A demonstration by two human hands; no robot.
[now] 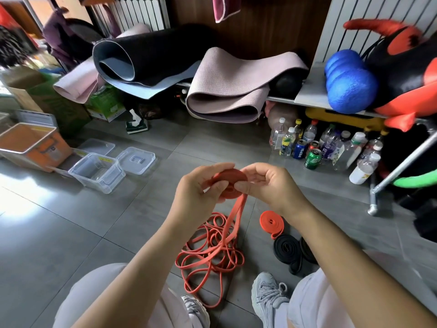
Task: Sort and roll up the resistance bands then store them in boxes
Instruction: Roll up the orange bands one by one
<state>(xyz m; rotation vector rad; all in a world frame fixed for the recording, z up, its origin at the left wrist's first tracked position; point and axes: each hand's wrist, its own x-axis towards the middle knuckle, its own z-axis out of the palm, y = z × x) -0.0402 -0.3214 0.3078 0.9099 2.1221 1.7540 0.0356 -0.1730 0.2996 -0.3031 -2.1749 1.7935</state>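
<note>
step: rolling, coil part-wound | grip: our left hand (201, 185) and right hand (272, 183) pinch the red coil (230, 185), fingers curled round its rim | place: coil above the loose red pile (212, 249), tail trailing into it | next, we judge: wind in the tail tightly, then carry it to the clear box (99, 171), up-left of the pile

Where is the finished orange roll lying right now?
Head view: the finished orange roll lies on the floor right of centre, beside the wrist of the right hand, just beyond the rolled black bands and right of the loose orange tangle.
</note>
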